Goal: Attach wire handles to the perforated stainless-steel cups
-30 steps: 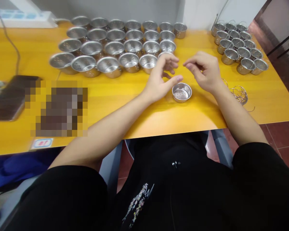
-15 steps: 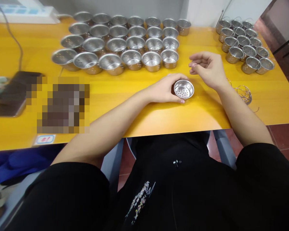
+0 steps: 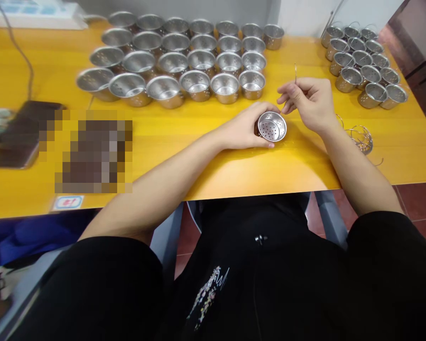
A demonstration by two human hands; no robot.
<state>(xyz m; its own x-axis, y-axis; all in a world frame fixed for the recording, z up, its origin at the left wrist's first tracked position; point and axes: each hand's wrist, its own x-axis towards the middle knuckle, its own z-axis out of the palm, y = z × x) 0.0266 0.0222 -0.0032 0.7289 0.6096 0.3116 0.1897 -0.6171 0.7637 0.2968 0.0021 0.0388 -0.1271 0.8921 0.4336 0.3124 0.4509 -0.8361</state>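
Note:
My left hand (image 3: pixel 246 127) is wrapped round a small perforated metal cup (image 3: pixel 272 127), low over the table with its open top tilted toward me. Just right of the cup, my right hand (image 3: pixel 308 99) pinches a thin wire handle (image 3: pixel 296 73), whose free end sticks up above the fingers. The rest of that wire is mostly hidden by the hand. Beyond my right wrist lies a small heap of curved wire handles (image 3: pixel 361 139).
Rows of similar perforated cups (image 3: pixel 164 90) stand behind my left hand. Cups with wire handles fitted (image 3: pixel 372 94) are grouped at the back right. A dark phone-like slab (image 3: pixel 21 137), a pixelated dark object (image 3: pixel 92 158) and a white power strip (image 3: pixel 39 16) are on the left.
The wire in my right hand now shows upright above the fingers, as the hand has turned. My left hand and the cup have shifted slightly away from me, and the cup tilts more.

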